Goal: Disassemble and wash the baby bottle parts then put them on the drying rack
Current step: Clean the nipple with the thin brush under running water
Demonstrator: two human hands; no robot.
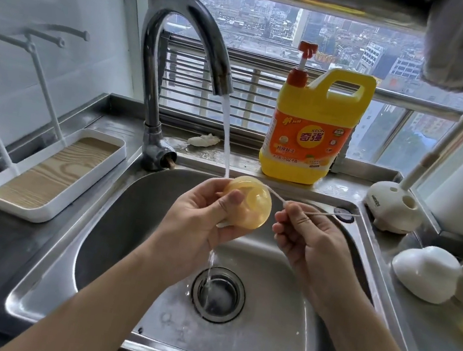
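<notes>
Amber bottle part, gripped in left hand under water stream; thin rod, pinched in right hand, lies crosswise, tip at its right edge

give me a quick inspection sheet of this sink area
surface: steel sink, wet; the tap is running.
job's things: yellow bottle part under the stream; thin white stick reaching its edge; drying rack left of the sink, no parts seen on it.
clutter: soap jug on the ledge behind the sink; rag lump beside it; white holder and white dome on the right counter.
hands: left hand grips the bottle part; right hand pinches the stick.
cables: nothing seen.
surroundings: barred window, city beyond.
</notes>
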